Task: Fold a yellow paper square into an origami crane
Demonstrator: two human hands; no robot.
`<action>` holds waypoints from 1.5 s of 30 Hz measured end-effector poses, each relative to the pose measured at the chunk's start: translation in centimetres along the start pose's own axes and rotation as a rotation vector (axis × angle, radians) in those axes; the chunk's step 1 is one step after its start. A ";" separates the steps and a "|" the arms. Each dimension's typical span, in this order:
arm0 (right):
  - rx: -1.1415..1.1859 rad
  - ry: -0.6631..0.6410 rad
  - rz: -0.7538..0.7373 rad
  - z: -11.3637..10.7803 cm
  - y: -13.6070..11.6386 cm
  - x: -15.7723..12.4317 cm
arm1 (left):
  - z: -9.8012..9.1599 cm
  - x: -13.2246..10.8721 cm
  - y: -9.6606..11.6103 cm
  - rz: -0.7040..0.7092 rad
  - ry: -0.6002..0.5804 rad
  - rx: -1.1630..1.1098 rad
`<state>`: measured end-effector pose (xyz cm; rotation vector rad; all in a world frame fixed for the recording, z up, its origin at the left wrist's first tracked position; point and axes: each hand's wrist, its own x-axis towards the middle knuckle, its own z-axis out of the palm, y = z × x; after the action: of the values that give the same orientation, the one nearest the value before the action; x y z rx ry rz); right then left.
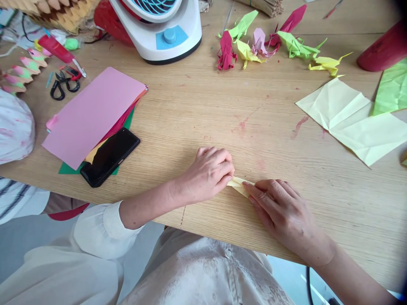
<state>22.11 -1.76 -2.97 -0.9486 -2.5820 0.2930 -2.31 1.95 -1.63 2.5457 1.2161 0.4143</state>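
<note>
A small folded piece of pale yellow paper (238,184) lies on the wooden table (197,106) near its front edge. My left hand (208,173) is curled, its fingertips pinching the paper's left end. My right hand (280,207) lies flat over the paper's right part, fingers together and pressing it down onto the table. Most of the paper is hidden under the two hands.
A black phone (110,156) lies on a stack of pink, red and green sheets (92,112) at left. Scissors (63,82), a white fan (159,27), several folded paper figures (254,46) and creased yellow (352,118) and green (392,89) sheets lie further back and right.
</note>
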 end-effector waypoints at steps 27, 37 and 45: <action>-0.061 0.028 0.071 -0.5 -0.1 0.2 | 1.6 -0.2 1.3 -0.093 0.124 0.031; 0.181 -0.112 0.476 0.2 -0.7 3.2 | 1.7 -0.3 0.3 -0.039 0.084 -0.113; 0.711 -0.018 0.730 -0.3 -1.0 4.0 | 1.4 -0.2 -0.2 -0.077 0.413 -0.303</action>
<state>18.85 0.12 -1.25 -1.5109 -1.7817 1.2937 -2.02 1.71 -2.99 2.2099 1.2624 1.0585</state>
